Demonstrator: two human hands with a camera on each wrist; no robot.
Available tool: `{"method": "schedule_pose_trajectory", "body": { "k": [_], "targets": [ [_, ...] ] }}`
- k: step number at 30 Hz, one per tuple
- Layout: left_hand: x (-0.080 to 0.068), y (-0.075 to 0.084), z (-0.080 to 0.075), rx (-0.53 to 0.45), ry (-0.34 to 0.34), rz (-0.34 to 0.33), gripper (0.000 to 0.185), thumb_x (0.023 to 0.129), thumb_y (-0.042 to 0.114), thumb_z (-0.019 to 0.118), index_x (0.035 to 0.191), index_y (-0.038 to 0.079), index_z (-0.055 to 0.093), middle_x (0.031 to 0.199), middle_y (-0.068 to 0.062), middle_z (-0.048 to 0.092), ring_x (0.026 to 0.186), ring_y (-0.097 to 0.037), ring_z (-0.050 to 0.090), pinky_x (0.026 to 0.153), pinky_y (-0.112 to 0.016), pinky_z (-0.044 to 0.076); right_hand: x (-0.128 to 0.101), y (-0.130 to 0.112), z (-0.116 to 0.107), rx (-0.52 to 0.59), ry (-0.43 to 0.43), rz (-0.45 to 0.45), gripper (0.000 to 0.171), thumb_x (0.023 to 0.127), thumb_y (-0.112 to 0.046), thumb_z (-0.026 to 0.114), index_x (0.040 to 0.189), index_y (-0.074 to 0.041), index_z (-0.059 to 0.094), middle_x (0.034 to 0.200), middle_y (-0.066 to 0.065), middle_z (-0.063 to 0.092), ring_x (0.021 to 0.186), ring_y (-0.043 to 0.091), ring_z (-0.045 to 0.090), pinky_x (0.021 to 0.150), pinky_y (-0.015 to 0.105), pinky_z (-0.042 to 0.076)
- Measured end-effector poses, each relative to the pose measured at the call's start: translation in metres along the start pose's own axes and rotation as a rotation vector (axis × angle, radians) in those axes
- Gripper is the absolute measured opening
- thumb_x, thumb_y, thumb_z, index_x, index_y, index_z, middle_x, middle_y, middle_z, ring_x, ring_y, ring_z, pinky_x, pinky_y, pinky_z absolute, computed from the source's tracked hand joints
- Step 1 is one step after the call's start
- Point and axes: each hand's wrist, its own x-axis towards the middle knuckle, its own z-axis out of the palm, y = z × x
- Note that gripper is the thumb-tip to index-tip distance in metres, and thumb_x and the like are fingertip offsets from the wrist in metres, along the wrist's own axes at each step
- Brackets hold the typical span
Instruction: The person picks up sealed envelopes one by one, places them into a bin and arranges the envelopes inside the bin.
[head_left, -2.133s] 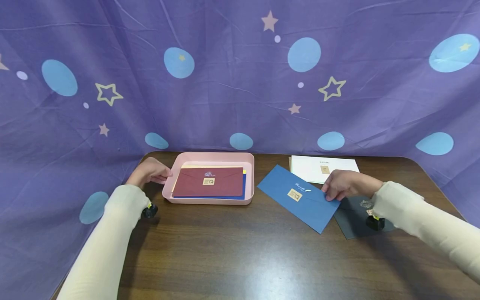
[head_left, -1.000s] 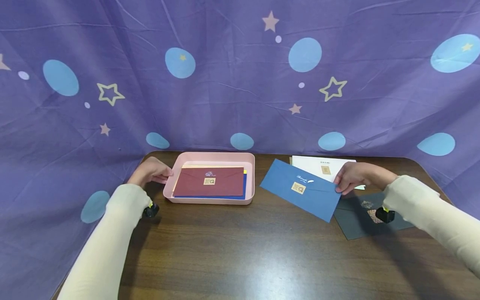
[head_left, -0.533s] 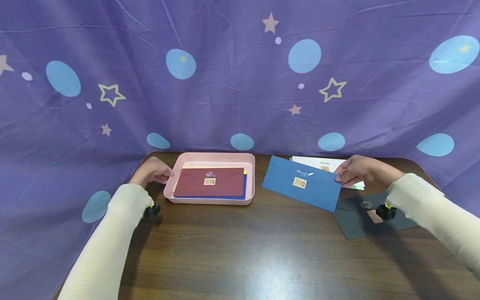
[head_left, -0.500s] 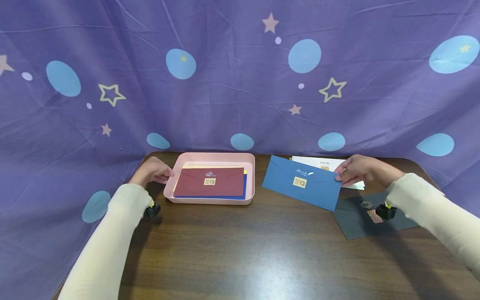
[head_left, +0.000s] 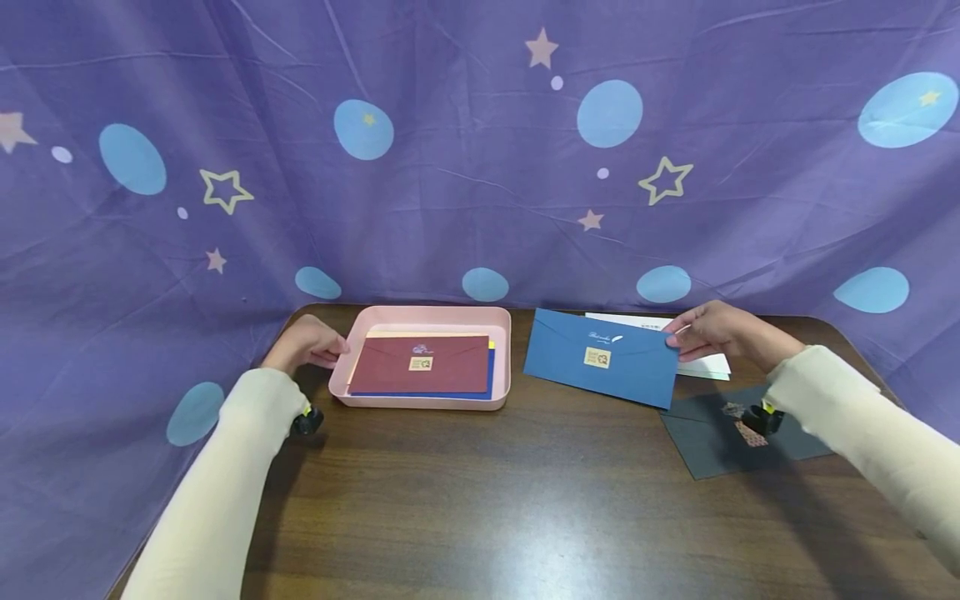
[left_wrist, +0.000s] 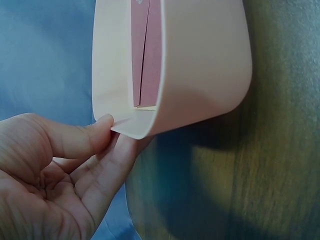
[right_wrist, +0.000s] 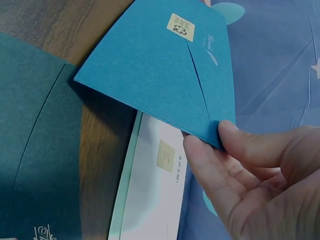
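My right hand [head_left: 708, 331] pinches the right corner of a blue envelope [head_left: 600, 357] with a gold sticker and holds it lifted above the table; the right wrist view shows thumb and fingers [right_wrist: 235, 165] clamped on that corner of the blue envelope [right_wrist: 165, 80]. My left hand [head_left: 307, 343] grips the left rim of a pink tray [head_left: 420, 400], thumb on the lip of the pink tray [left_wrist: 200, 65]. A dark red envelope [head_left: 422, 365] lies on top of a stack inside the tray.
A white envelope [head_left: 701, 363] lies flat under my right hand, seen as the white envelope [right_wrist: 155, 195] in the wrist view. A dark grey envelope [head_left: 712, 442] lies nearer me on the right. Purple starry cloth [head_left: 480, 150] hangs behind the wooden table [head_left: 480, 500].
My right hand has lifted the blue envelope off the table and carried it up and back, turning it more level. The left hand stays on the tray rim.
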Motion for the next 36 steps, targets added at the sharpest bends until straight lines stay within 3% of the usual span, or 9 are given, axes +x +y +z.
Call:
{"method": "schedule_pose_trajectory", "body": {
  "k": [2, 24, 36],
  "targets": [
    [-0.001, 0.000, 0.002, 0.009, 0.019, 0.000, 0.020, 0.089, -0.004, 0.066, 0.107, -0.014, 0.066, 0.073, -0.002, 0.063, 0.064, -0.012, 0.063, 0.069, -0.027, 0.066, 0.000, -0.001, 0.001, -0.015, 0.006, -0.011, 0.037, 0.102, -0.001, 0.056, 0.134, 0.016, 0.050, 0.083, -0.007, 0.072, 0.080, 0.012, 0.069, 0.086, 0.034, 0.066],
    [-0.003, 0.001, 0.001, 0.012, 0.020, 0.014, 0.015, 0.089, -0.006, 0.063, 0.102, -0.013, 0.065, 0.072, -0.002, 0.061, 0.062, -0.011, 0.062, 0.066, -0.025, 0.065, -0.007, 0.001, -0.002, -0.033, 0.109, -0.114, 0.041, 0.099, -0.001, 0.062, 0.135, 0.017, 0.052, 0.088, -0.006, 0.071, 0.082, 0.010, 0.071, 0.087, 0.038, 0.066],
    [0.001, 0.000, 0.001, 0.017, 0.009, 0.006, 0.007, 0.089, -0.005, 0.063, 0.095, -0.008, 0.063, 0.073, -0.003, 0.060, 0.064, -0.011, 0.062, 0.068, -0.026, 0.066, -0.012, -0.003, -0.004, 0.047, 0.108, -0.144, 0.027, 0.100, 0.000, 0.061, 0.126, 0.007, 0.064, 0.084, -0.009, 0.072, 0.079, 0.008, 0.071, 0.082, 0.031, 0.066]
  ]
}}
